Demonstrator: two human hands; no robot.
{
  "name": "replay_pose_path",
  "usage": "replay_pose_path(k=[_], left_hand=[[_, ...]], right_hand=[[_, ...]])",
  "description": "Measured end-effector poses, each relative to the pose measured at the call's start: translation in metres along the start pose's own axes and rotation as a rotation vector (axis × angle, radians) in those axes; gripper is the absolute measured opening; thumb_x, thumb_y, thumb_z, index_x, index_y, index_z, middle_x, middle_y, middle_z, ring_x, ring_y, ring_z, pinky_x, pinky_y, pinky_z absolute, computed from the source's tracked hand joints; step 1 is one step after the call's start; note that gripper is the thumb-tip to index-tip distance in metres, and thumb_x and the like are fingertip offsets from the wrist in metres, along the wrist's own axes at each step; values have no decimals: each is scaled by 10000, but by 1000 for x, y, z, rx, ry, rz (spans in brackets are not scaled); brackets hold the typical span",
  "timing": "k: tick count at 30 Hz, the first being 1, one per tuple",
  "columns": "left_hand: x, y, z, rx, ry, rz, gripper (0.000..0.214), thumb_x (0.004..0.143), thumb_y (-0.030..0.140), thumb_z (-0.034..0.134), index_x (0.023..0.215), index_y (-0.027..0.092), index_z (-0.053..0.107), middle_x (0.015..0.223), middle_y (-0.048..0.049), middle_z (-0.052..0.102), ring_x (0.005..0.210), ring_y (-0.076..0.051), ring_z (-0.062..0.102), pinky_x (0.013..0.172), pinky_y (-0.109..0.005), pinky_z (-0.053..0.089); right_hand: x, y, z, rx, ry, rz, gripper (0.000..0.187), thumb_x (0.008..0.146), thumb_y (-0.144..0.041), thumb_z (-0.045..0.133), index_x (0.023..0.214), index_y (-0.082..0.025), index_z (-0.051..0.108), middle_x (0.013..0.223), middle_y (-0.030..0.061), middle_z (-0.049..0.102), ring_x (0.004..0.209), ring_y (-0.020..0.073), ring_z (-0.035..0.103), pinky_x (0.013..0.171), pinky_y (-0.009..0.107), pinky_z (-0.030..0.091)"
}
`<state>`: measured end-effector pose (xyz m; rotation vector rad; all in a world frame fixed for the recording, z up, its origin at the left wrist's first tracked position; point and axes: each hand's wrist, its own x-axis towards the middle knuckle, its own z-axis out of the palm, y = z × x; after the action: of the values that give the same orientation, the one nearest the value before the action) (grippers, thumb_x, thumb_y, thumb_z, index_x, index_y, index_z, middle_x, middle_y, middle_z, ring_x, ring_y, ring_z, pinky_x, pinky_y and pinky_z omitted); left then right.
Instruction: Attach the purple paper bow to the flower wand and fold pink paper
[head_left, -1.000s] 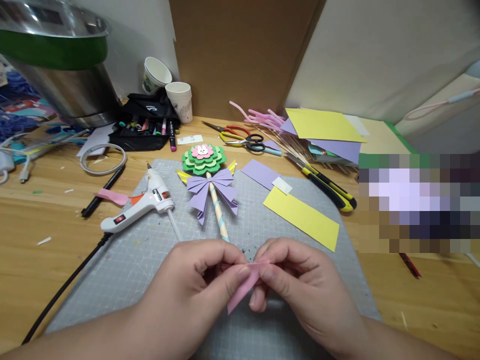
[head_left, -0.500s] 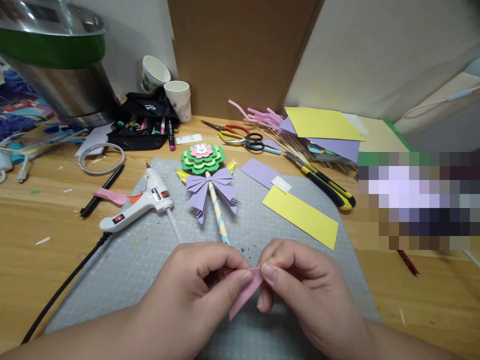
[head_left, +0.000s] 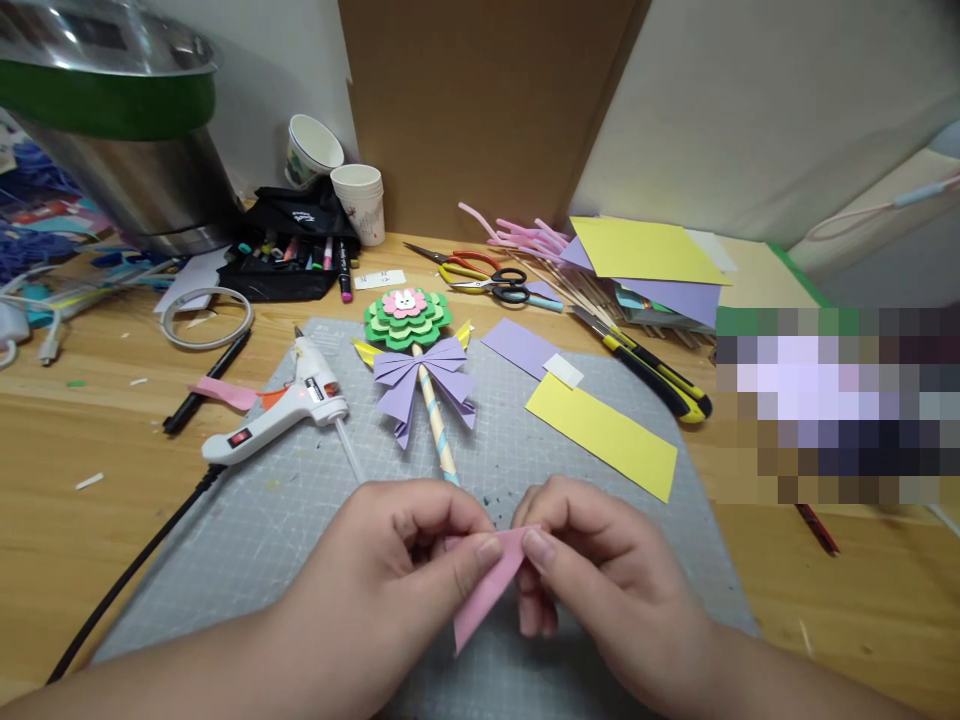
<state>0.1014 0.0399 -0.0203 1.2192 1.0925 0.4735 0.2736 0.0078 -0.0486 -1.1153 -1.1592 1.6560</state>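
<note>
Head camera: left hand (head_left: 397, 575) and right hand (head_left: 611, 575) close together, each pinching the pink paper strip (head_left: 486, 598) between thumb and fingers above the grey cutting mat (head_left: 292, 520); its shaping looks unfinished, while the paper flower (head_left: 409, 328) beyond already wears its purple bow (head_left: 396, 369)

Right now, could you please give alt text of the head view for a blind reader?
A left hand and right hand pinch a pink paper strip above a gray cutting mat. Beyond lies a paper flower with a purple bow, between a hot glue gun and yellow paper rectangle.
</note>
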Motion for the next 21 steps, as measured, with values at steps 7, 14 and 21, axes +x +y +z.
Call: replay_pose_path(k=[7,14,21], left_hand=[[3,4,1,-70,44,-66,174,697,297,664,614,171,579,537,40,533,516,-101,454,492,-201,352],[2,1,-1,-125,91,-35,157,684,258,694,587,170,606,518,42,579,483,-84,476,481,-182,382],[-1,2,-1,-104,78,-5,181,699,259,684,556,173,612,469,57,542,441,-70,430,462,-176,376]], right_hand=[[-1,1,1,69,129,-121,264,890,-323,581,673,-189,513,548,-41,519,407,78,473,419,203,366],[1,1,0,112,139,-161,231,897,-296,581,698,-187,537,600,-33,537,422,73,500,420,194,386],[-2,3,-1,92,115,-196,211,914,-274,558,719,-194,551,629,-32,541,459,81,516,456,210,405]])
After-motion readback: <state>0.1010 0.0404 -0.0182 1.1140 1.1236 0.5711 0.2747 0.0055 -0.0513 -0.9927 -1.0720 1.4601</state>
